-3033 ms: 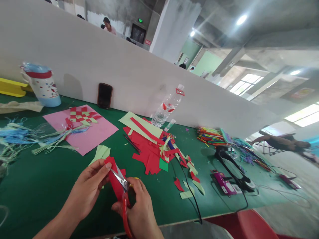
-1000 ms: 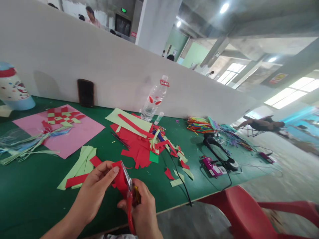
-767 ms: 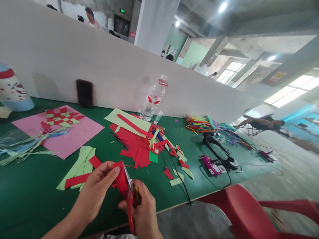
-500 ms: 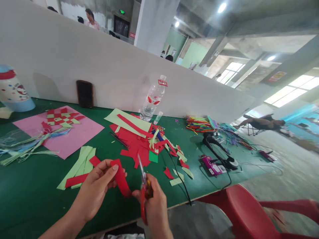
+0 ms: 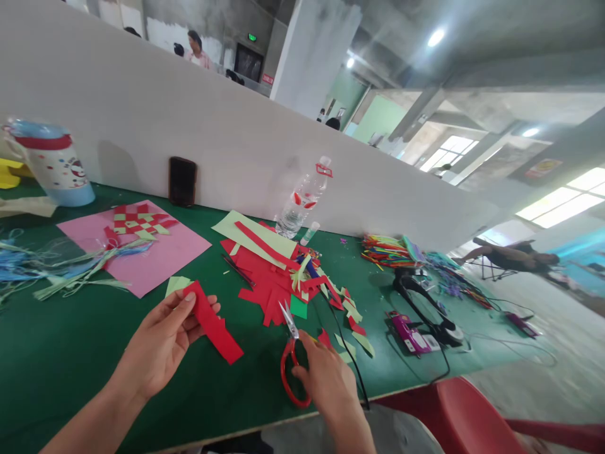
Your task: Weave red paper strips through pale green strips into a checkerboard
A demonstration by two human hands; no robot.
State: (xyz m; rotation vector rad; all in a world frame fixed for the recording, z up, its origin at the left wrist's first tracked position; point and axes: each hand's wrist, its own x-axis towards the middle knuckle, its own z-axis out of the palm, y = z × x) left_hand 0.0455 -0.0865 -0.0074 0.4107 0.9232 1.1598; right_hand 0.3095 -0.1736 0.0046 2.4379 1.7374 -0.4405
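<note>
A red paper strip (image 5: 217,328) is pinched between the thumb and fingers of my left hand (image 5: 163,340), its free end slanting down to the right over the table. My right hand (image 5: 328,372) is on the red-handled scissors (image 5: 292,329), with its fingers at the handle and the thumb by the lower loop. The blades are slightly apart and point away from me, towards a pile of red paper (image 5: 262,277). Pale green paper (image 5: 177,285) shows partly behind my left hand. Part of the scissors' grip is hidden by my right hand.
On a pink sheet (image 5: 142,271) lies a red-and-green woven paper piece (image 5: 139,221). A water bottle (image 5: 302,200), a phone (image 5: 182,181) and a patterned flask (image 5: 59,167) stand along the wall. To the right are a black headset strap (image 5: 420,299) and a purple device (image 5: 411,334).
My right hand and the scissors have moved right, away from the red strip, and the scissors have turned. My left hand has shifted left with the strip. The view has also shifted.
</note>
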